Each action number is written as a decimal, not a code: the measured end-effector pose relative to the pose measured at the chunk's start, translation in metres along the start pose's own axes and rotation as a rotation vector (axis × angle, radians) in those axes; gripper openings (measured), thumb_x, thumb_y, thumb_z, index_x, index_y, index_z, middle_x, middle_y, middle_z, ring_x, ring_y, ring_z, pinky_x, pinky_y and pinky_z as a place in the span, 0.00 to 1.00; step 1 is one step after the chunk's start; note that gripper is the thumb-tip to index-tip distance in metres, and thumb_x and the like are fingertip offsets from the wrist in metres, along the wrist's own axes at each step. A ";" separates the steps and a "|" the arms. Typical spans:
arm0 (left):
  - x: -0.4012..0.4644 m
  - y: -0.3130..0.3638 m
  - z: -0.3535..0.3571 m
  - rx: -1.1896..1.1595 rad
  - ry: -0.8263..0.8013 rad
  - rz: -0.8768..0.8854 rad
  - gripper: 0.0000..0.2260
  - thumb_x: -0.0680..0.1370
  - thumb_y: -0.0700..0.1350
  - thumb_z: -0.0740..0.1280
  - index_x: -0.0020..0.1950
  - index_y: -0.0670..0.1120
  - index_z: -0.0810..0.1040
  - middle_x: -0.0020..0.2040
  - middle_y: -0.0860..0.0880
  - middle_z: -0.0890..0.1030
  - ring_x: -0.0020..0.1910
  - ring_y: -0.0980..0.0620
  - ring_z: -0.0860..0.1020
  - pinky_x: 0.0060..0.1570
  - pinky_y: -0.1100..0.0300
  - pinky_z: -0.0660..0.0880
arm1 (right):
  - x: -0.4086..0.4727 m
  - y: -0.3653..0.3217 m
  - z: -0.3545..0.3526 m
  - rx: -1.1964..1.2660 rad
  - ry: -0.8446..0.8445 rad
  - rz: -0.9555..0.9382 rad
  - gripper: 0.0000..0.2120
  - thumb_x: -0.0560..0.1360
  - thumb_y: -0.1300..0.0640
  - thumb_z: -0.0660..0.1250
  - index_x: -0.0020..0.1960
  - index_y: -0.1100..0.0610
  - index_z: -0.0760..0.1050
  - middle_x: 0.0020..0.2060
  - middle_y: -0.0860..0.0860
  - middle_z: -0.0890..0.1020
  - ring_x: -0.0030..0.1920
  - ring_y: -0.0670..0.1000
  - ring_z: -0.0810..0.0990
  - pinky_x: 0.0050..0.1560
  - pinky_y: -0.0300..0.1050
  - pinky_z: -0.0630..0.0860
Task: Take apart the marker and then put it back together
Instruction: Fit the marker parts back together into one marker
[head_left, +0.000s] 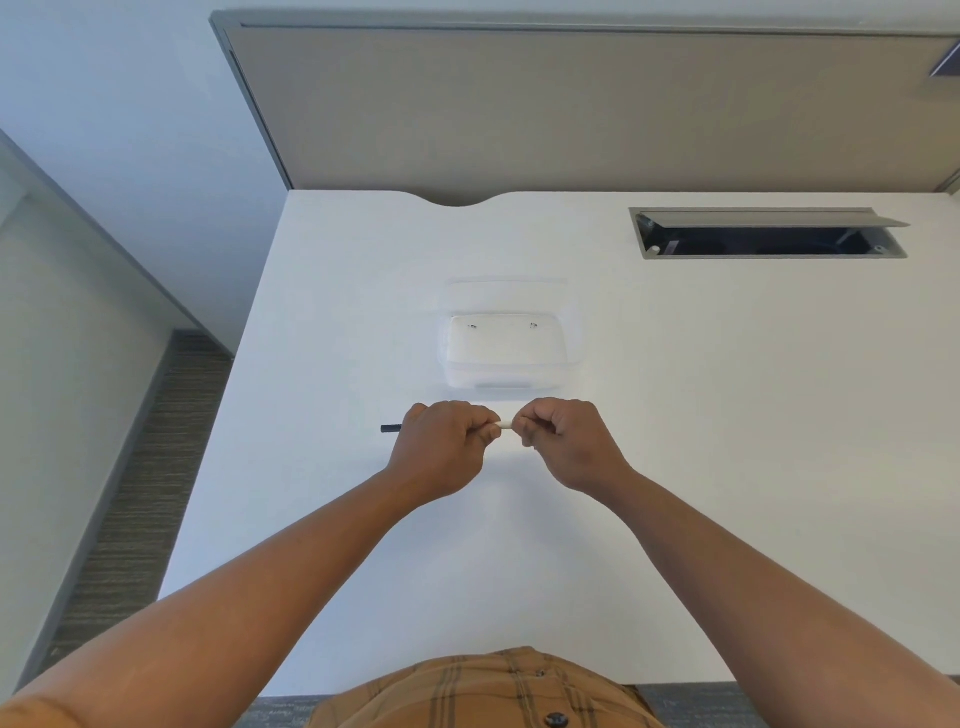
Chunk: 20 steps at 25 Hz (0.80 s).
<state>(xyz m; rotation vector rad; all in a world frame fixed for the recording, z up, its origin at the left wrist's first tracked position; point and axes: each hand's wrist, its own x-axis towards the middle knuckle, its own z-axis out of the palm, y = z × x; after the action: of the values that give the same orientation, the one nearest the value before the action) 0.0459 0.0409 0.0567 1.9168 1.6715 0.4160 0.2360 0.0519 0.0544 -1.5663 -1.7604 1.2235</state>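
I hold the marker (506, 426) level above the white desk (322, 364), lying left to right between both fists. Its dark end (390, 428) sticks out to the left of my left hand (441, 447). A short pale piece of the barrel shows in the gap between the hands. My left hand is closed around the barrel. My right hand (563, 439) pinches the marker's right end with curled fingers, and that end is hidden inside the grip. I cannot tell whether the parts are joined or pulled apart.
A clear plastic container (506, 345) stands open just behind my hands. At the back right is an open cable hatch (769, 236) in the desk. A grey partition (571, 104) closes the far edge. The desk's left edge drops to carpeted floor (140, 467).
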 end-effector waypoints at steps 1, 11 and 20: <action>-0.001 0.000 0.000 0.030 0.012 0.017 0.10 0.82 0.48 0.62 0.46 0.53 0.82 0.35 0.50 0.78 0.40 0.49 0.75 0.52 0.54 0.66 | -0.001 -0.003 0.001 0.043 -0.013 0.058 0.10 0.80 0.58 0.66 0.40 0.55 0.81 0.31 0.50 0.80 0.32 0.46 0.72 0.35 0.38 0.69; 0.006 0.009 -0.001 -0.014 -0.049 -0.036 0.12 0.82 0.50 0.62 0.44 0.50 0.81 0.33 0.49 0.79 0.39 0.47 0.76 0.44 0.56 0.66 | -0.003 -0.002 0.008 0.170 0.081 0.114 0.18 0.81 0.48 0.65 0.40 0.60 0.78 0.29 0.49 0.73 0.31 0.47 0.68 0.33 0.39 0.66; 0.000 0.016 0.006 0.095 0.008 0.017 0.14 0.82 0.48 0.61 0.37 0.47 0.73 0.31 0.47 0.76 0.36 0.45 0.74 0.41 0.55 0.62 | 0.000 -0.010 0.012 0.437 -0.028 0.446 0.16 0.80 0.54 0.60 0.34 0.57 0.66 0.29 0.50 0.63 0.30 0.51 0.58 0.32 0.46 0.60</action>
<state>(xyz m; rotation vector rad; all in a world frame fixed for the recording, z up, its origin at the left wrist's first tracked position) 0.0617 0.0391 0.0614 2.0018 1.7094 0.3571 0.2211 0.0495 0.0571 -1.7138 -1.0750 1.7045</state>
